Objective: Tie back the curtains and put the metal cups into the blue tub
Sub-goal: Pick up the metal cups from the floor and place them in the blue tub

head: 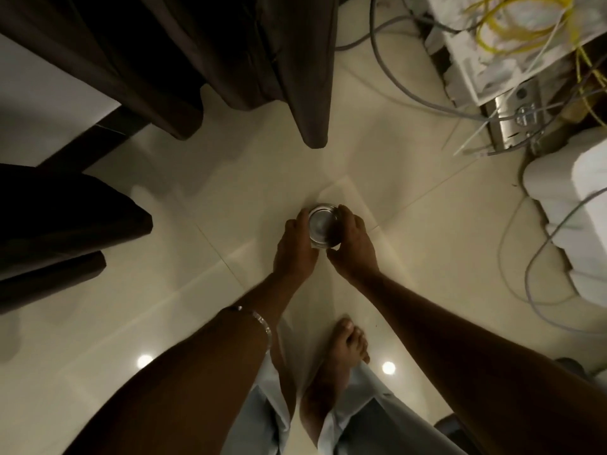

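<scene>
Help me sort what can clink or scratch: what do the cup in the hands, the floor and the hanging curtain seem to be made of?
Cup: looks like polished metal, judging by its grey, mirror-like inside; held between the left hand and the right hand.
Floor: probably glossy cream ceramic tile; straight joints and lamp reflections show.
Curtain: dark brown matte fabric, hanging in soft folds.

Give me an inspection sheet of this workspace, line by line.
Surface: glossy cream tiled floor, lamp reflections showing.
Job's things: round shiny metal cup held between both hands; dark brown curtains hanging loose; blue tub not seen.
Clutter: nothing seen on the open floor.
Hands: left hand and right hand grip the cup.
Cables: grey cables and yellow cables tangled at right.
Surroundings: white cushioned furniture, bare feet.
</scene>
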